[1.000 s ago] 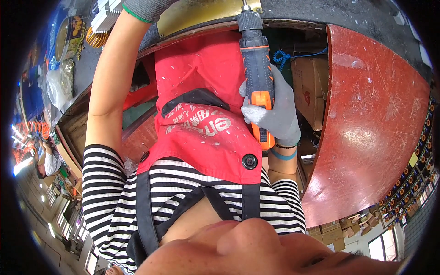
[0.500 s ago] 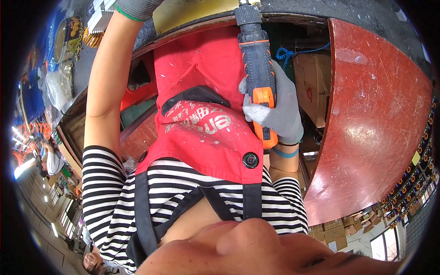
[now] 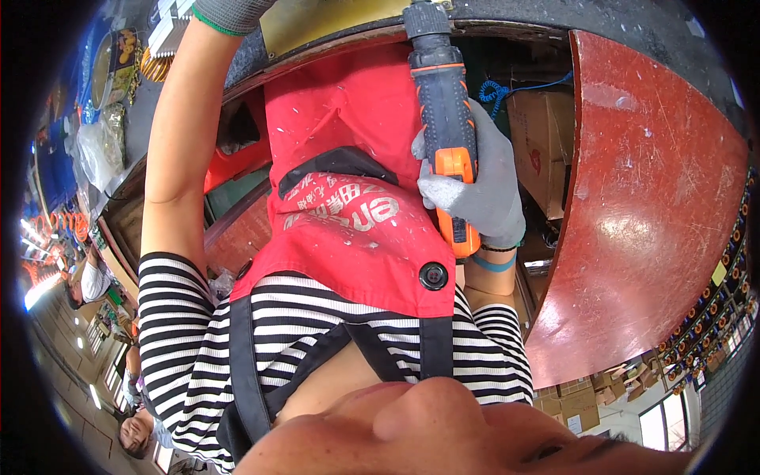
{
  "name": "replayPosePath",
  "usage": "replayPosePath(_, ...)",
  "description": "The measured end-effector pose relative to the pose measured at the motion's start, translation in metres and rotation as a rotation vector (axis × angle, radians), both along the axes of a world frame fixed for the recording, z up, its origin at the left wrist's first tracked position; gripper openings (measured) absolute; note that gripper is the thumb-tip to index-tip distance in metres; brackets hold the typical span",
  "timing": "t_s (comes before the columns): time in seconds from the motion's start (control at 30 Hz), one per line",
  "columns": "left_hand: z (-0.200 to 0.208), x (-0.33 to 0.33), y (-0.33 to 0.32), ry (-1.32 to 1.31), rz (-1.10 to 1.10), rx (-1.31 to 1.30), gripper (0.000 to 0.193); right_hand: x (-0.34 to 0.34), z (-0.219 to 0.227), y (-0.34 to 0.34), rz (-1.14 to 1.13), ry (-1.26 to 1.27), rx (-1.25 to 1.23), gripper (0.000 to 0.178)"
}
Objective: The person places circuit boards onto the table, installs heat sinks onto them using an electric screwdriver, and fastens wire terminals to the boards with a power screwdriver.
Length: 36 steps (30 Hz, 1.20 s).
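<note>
My right hand [image 3: 488, 194], in a grey work glove, is wrapped round a straight black and orange cordless screwdriver [image 3: 445, 107]. The tool points away from me, and its chuck end reaches over the bench edge at the top of the view. The tip of the tool is cut off there. My left hand [image 3: 232, 11], in a grey glove with a green cuff, reaches onto the bench at the upper left. Only its wrist part shows; the fingers lie beyond the frame. A yellowish flat plate [image 3: 321, 24] lies on the bench between my hands.
White finned parts [image 3: 168, 36] and an orange-yellow coil [image 3: 155, 65] stand left of my left arm. Plastic bags [image 3: 103, 154] lie farther left. A red board [image 3: 641, 198] rises at right, beside a cardboard box [image 3: 541, 142] and a coiled blue hose [image 3: 494, 93]. Other people are in the left background.
My left hand and forearm have shifted very slightly to the left. The screwdriver has moved slightly up in the view, still in my right hand. People in the left background have moved.
</note>
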<state>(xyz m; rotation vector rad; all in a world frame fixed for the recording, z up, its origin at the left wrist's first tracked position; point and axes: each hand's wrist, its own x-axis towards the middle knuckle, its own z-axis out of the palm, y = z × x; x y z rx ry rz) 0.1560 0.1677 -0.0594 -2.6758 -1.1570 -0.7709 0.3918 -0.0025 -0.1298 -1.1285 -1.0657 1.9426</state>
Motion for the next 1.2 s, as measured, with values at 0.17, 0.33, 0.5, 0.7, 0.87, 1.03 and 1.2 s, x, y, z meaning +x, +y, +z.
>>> replayPosePath(0.17,-0.005,-0.003,0.002,0.012,-0.042,0.094,0.022,-0.002,0.003,0.001,0.017,-0.058,0.024,0.06)
replayPosePath(0.33,-0.017,-0.005,0.005,0.036,-0.063,0.205,0.023,-0.001,0.002,0.0,-0.011,0.038,-0.033,0.058)
replayPosePath(0.5,-0.013,0.001,0.005,0.01,-0.06,0.236,0.023,0.005,0.014,0.005,0.001,0.181,-0.158,0.058)
replayPosePath(0.7,-0.041,0.008,0.025,-0.556,-0.258,0.122,0.029,0.009,0.043,-0.005,-0.099,0.275,-0.276,0.065)
replayPosePath(0.87,-0.032,-0.015,-0.005,0.068,0.27,0.046,0.048,0.028,0.081,0.003,-0.401,0.202,-0.023,0.049)
replayPosePath(1.03,0.002,-0.006,-0.08,-0.202,0.17,0.065,0.057,0.045,0.082,0.098,-0.715,-0.192,0.394,0.033)
replayPosePath(1.2,0.025,-0.093,-0.14,-0.296,0.319,0.04,0.061,0.042,0.074,0.129,-0.744,-0.537,0.687,0.057)
